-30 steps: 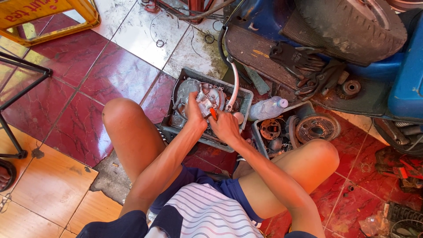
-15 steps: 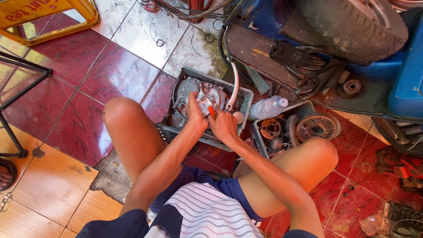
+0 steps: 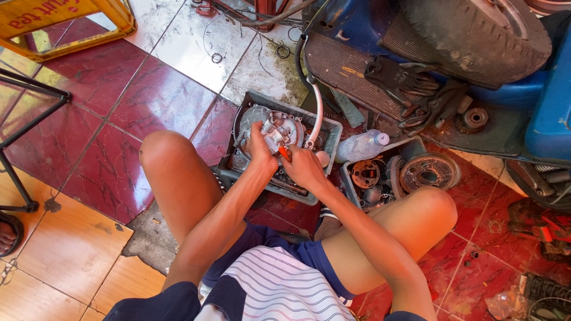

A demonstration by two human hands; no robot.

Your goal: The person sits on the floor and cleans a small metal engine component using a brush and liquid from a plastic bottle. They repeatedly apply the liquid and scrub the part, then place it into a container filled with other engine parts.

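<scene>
A round grey metal engine part (image 3: 270, 126) lies in a dark plastic tray (image 3: 333, 132) on the tiled floor between my knees. My left hand (image 3: 259, 148) grips the part's near edge. My right hand (image 3: 303, 166) is closed around a tool with an orange handle (image 3: 284, 153), its tip against the metal part. A white hose (image 3: 316, 116) curves down into the tray right beside my right hand.
A clear plastic bottle (image 3: 364, 144) and a second tray with round metal parts (image 3: 425, 172) sit to the right. A blue scooter (image 3: 452, 53) with black gloves (image 3: 416, 95) on its footboard stands behind. A yellow crate (image 3: 71, 24) and a black metal stand (image 3: 24, 119) are at left.
</scene>
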